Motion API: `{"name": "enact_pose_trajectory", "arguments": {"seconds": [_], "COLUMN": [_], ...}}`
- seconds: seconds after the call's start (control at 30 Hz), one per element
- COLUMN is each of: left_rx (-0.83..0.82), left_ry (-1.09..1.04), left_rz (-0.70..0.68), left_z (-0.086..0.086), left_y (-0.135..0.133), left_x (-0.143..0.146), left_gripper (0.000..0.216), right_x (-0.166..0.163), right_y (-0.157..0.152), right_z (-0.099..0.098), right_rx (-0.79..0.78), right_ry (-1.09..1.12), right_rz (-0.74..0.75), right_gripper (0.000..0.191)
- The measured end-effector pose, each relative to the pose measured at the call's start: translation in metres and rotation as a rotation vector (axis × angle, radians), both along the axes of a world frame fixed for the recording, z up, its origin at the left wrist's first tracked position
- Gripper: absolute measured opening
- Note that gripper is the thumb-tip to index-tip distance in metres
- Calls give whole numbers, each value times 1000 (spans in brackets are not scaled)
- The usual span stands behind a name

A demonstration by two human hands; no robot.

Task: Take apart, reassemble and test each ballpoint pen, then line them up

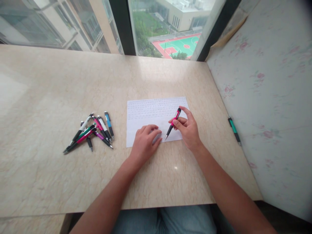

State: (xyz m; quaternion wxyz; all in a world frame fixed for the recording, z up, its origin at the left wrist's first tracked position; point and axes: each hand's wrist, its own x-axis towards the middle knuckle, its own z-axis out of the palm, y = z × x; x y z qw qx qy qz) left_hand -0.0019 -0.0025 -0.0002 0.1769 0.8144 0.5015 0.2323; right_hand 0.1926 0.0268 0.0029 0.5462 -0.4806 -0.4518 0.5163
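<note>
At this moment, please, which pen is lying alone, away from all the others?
The green pen beside the flowered wall; the other pens lie grouped left of the paper, except the pink pen in the right hand.

The table (156, 79) was pale beige, faintly veined and glossy. Near its middle lay a sheet of paper (151, 113), with rows of writing across its twelve o'clock half. At nine o'clock from the sheet, well apart, spread a loose heap of pens (85, 137), some crossing over others: white, green, pink and purple barrels with black grips. A blue pen (109, 125) lay at the heap's two o'clock side, its tip towards five. At three o'clock from the sheet, along the table's edge, lay a green pen (234, 129).
</note>
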Motion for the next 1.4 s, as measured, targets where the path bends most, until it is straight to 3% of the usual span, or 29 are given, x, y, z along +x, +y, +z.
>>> {"name": "enact_pose_trajectory", "arguments": {"seconds": [0.47,0.53,0.63,0.8,0.9,1.03,1.13,1.23,1.4], "left_rx": [-9,-8,-10,10,14,19,31,40,52], "left_ry": [0,9,24,28,25,28,49,57,49], "left_rz": [-10,-10,-13,-12,-18,-22,-20,-22,-21], "left_z": [1,1,2,3,3,2,0,-1,-3], "left_y": [0,0,1,2,3,3,3,4,5], "left_x": [0,-1,-1,-2,-3,-4,-6,-6,-6], "left_gripper": [19,19,19,18,18,18,17,17,17], "right_x": [0,-1,-2,-2,16,75,127,161,167], "right_y": [1,1,1,0,-1,-12,-27,-38,-37], "right_z": [-5,-5,-6,-1,5,4,-1,-5,-6], "right_rx": [-36,-54,-69,-19,85,180,67,-4,-151], "right_ry": [-19,-30,-81,-279,-509,-846,-1059,-1325,-1528], "right_rz": [27,29,11,-16,-106,-310,-572,-739,-815], "right_gripper": [83,68,32,21,18,19,24,26,27]}}
